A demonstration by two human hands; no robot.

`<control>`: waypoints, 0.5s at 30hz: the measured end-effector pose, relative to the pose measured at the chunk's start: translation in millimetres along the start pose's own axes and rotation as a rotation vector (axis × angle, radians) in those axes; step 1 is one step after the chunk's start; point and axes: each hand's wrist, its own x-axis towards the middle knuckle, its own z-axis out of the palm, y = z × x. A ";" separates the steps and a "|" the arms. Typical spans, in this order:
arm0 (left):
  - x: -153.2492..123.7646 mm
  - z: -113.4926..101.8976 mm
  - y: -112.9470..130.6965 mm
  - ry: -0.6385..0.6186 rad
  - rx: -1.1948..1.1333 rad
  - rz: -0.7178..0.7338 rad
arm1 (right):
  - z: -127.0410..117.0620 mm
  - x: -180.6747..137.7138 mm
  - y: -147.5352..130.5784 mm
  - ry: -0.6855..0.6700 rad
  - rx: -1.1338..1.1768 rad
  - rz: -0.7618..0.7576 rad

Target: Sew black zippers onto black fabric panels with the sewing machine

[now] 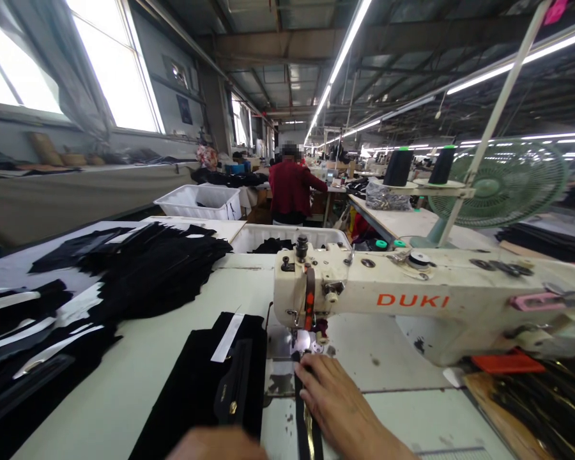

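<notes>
A black zipper tape with gold teeth [309,429] runs lengthwise on the sewing machine bed, its far end by the lit presser foot. My right hand [335,399] holds this tape close to the needle area, with the fingers bent against it. To the left lies a black fabric panel [191,377] bearing a white strip [227,337] and a dark zipped piece with a gold-coloured pull [233,407]. Smeared and cut off by the bottom edge, my left hand [218,444] is over the panel's near part; its fingers cannot be made out.
A cream sewing machine [354,287] spans the right side. Black fabric pieces [158,271] are heaped at left. White bins [204,199] stand beyond the table. More gold-toothed zippers [546,402] lie at right. Thread cones [398,167] and a green fan [501,182] stand behind. A person [291,185] works ahead.
</notes>
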 end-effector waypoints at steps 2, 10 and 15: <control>29.4 -33.4 2.1 0.055 0.195 0.046 | -1.4 7.5 -1.3 -0.016 0.026 0.031; 106.5 -52.8 -10.9 -0.011 0.611 0.161 | -18.3 2.6 -3.9 -0.135 0.201 0.120; 98.4 -12.8 -17.0 0.074 0.653 0.171 | -18.7 1.5 -2.1 -0.156 0.246 0.153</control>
